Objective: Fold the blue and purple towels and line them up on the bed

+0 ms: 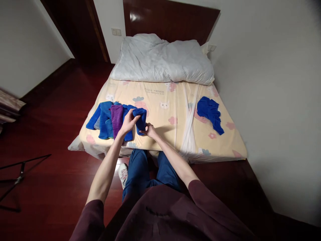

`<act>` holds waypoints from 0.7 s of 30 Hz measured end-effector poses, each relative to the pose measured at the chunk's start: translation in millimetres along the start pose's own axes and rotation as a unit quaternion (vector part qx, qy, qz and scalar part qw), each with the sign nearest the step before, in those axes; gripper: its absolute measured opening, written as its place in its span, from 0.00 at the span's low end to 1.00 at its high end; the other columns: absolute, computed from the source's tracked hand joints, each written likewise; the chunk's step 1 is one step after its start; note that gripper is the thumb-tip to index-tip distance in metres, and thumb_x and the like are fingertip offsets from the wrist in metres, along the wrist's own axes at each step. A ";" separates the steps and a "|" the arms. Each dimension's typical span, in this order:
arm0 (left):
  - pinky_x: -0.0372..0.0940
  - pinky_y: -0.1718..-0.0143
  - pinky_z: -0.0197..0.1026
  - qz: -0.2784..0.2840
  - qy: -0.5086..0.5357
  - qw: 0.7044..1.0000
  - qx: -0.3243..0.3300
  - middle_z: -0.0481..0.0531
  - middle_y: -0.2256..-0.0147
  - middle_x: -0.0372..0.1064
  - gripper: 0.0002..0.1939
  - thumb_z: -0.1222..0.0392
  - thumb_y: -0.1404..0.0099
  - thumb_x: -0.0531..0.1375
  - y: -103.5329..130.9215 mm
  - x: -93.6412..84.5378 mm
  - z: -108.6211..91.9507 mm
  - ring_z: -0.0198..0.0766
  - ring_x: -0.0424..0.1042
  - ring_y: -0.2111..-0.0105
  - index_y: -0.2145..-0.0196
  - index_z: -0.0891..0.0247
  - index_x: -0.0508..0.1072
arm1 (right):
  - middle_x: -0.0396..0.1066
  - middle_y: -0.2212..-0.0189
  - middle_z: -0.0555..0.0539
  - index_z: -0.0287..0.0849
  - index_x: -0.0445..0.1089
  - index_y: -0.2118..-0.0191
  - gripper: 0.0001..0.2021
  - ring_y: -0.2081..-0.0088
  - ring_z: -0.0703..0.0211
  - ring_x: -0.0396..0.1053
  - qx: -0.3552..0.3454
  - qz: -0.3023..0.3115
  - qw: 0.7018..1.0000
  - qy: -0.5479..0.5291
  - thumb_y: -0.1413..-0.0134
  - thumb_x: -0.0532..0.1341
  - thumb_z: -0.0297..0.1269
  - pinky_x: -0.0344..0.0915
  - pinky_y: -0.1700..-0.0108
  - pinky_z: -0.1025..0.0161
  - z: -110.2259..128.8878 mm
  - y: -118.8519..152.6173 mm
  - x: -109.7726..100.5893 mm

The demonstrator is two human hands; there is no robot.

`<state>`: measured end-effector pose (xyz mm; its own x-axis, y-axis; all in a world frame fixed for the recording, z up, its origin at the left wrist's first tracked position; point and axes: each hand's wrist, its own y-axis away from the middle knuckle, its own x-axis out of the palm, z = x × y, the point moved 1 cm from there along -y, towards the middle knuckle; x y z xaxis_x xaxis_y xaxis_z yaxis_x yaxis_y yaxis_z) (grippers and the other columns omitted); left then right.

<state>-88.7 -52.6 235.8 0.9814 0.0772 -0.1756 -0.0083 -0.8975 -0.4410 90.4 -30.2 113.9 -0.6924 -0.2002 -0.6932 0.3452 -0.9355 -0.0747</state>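
Between my two hands is a folded blue towel (141, 121), raised just above the near part of the bed. My left hand (129, 123) grips its upper left edge, thumb across the folded layers. At the lower right corner, my right hand (149, 130) pinches the cloth with its fingers closed. Left of the towel lies a row of overlapping folded towels, mostly blue (105, 115), with a purple towel (117, 119) among them and a bit of a grey one (97, 124). Far to the right, a crumpled blue towel (210, 113) rests on the sheet.
A patterned yellow sheet (163, 95) covers the bed, creased right of centre. A bunched grey-white quilt (165, 62) lies against the dark headboard (173, 18). Black metal stand legs (21, 172) are on the red floor at left. A white wall (271, 100) borders the right side.
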 end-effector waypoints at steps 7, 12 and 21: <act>0.69 0.60 0.40 0.036 -0.046 0.998 -0.029 0.51 0.61 0.74 0.21 0.48 0.35 0.65 5.2 -14.8 3.2 0.41 0.74 0.62 0.50 0.62 0.72 | 0.77 0.58 0.39 0.41 0.76 0.58 0.14 0.60 0.45 0.76 0.019 0.016 1.000 0.009 0.49 0.73 0.42 0.74 0.57 0.53 4.4 -10.7 23.6; 0.69 0.59 0.41 0.036 -0.038 0.998 -0.037 0.51 0.61 0.75 0.20 0.49 0.36 0.65 9.3 -22.1 6.3 0.42 0.75 0.62 0.50 0.62 0.72 | 0.78 0.58 0.40 0.41 0.78 0.58 0.14 0.59 0.46 0.76 0.013 0.023 0.999 0.027 0.48 0.73 0.41 0.74 0.57 0.54 10.2 -17.1 37.0; 0.68 0.58 0.40 0.041 -0.114 0.990 -0.067 0.52 0.59 0.74 0.23 0.45 0.31 0.59 23.6 -27.9 24.6 0.40 0.73 0.62 0.48 0.65 0.69 | 0.79 0.56 0.42 0.39 0.79 0.55 0.13 0.62 0.57 0.76 0.045 0.021 0.998 0.040 0.45 0.71 0.37 0.67 0.62 0.67 0.0 -14.3 54.3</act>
<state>-121.0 -65.3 208.6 0.9099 0.0844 -0.4061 -0.0449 -0.9533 -0.2987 47.9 -27.7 77.4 -0.6245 -0.2182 -0.7500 0.3118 -0.9500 0.0168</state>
